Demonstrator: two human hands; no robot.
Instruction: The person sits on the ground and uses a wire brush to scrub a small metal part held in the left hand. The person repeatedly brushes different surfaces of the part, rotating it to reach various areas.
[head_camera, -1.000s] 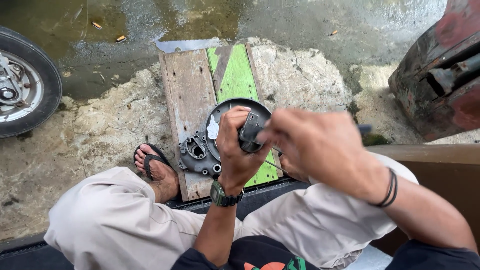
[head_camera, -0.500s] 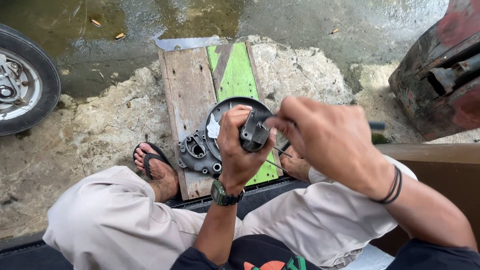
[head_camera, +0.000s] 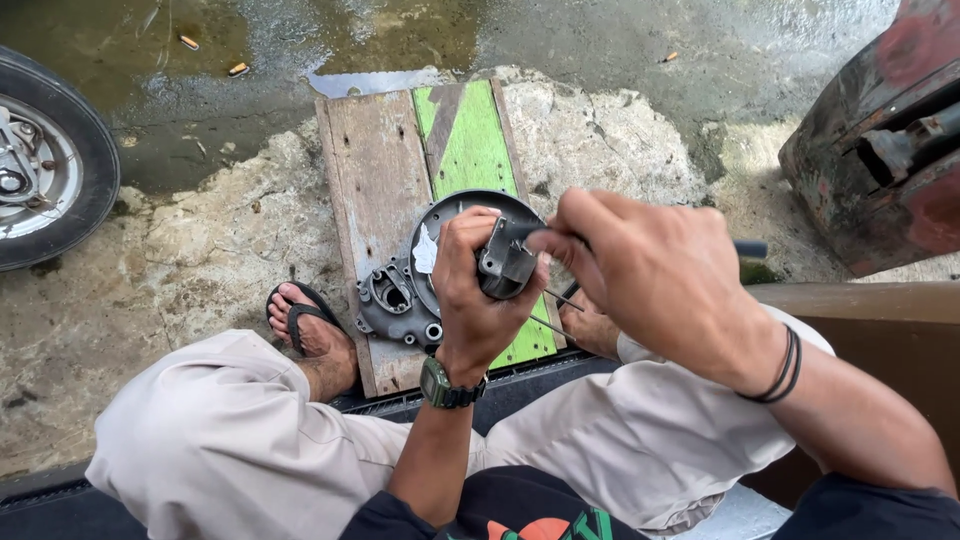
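The wet, cracked concrete ground (head_camera: 200, 250) filled most of the view, with a puddle along its far edge. A black rubber tyre on a spoked metal wheel (head_camera: 45, 165) stood at the left edge, and a rusty red metal body (head_camera: 880, 150) sat at the upper right. On the ground between the person's feet lay a weathered wooden board with a green painted stripe (head_camera: 375, 170). The person sat with knees apart in pale beige trousers (head_camera: 230, 440), the left foot in a black flip-flop sandal (head_camera: 305, 315) just beside the board.

On the board rested a round dark grey metal engine cover (head_camera: 400, 295), partly hidden by the hands. The left hand (head_camera: 475, 300), wearing a green wristwatch (head_camera: 450, 385), gripped a small grey metal block-shaped part (head_camera: 505, 265) above the cover, its fingers curled tightly around the part. The right hand (head_camera: 655, 270), with black bands on the wrist (head_camera: 780, 365), had its fingers closed around a dark slim tool handle (head_camera: 750, 248), whose front end met the part. Two thin wires (head_camera: 560, 300) ran below the part.
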